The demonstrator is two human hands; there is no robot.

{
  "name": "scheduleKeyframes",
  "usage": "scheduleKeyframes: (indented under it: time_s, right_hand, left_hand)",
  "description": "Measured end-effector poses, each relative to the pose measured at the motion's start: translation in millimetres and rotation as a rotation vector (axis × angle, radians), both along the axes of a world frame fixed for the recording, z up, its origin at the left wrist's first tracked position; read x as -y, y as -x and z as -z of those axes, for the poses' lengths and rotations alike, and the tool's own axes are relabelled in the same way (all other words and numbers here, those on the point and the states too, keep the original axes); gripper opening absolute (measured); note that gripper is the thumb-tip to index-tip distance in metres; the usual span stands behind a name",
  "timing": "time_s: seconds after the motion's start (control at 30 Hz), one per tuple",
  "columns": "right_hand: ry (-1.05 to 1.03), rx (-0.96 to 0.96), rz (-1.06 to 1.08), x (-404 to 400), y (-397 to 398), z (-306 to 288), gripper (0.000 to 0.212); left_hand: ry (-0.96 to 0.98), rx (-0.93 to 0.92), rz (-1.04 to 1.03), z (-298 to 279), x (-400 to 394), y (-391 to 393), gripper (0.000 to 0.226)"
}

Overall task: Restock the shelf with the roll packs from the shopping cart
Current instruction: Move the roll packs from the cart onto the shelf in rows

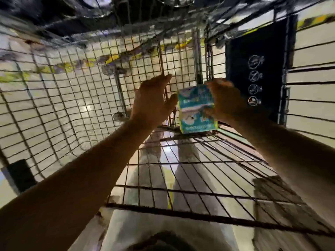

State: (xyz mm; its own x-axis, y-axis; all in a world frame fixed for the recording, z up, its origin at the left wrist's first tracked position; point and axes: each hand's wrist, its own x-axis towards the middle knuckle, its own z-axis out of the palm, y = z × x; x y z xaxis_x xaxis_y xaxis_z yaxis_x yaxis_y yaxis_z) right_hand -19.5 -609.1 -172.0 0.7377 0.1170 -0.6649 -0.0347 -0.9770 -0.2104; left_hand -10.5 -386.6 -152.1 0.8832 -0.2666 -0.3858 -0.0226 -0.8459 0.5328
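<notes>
So I'm leaning deep into the shopping cart (76,98), both arms down inside the wire basket. My left hand (154,98) is spread wide and holding nothing, fingers straight, hovering just beside the pack with the thumb about touching its left edge. The roll pack (196,110) itself, the teal and white one, is near the far end of the cart, lifted a bit off the wire floor I think. My right hand (224,102) has it, fingers curled over the top and right side. It's soft plastic and looks squishy, so I'd bring the left palm flat against that free side and lift two-handed, keeping it clear of the mesh so the wrap doesn't snag
</notes>
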Motion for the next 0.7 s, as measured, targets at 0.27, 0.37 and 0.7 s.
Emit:
scheduleKeyframes:
  time_s: [0.27, 0.37, 0.7]
  right_hand:
    - [0.017, -0.115, -0.292, -14, -24, 49, 0.093]
    - [0.044, -0.120, -0.271, -16, -24, 56, 0.094]
    - [-0.004, -0.130, -0.208, -32, -37, 28, 0.071]
  left_hand:
    - [0.057, -0.162, -0.164, 51, 14, 3, 0.069]
    - [0.078, -0.181, -0.201, 56, 12, 6, 0.063]
    - [0.140, -0.429, -0.012, 67, -10, -6, 0.098]
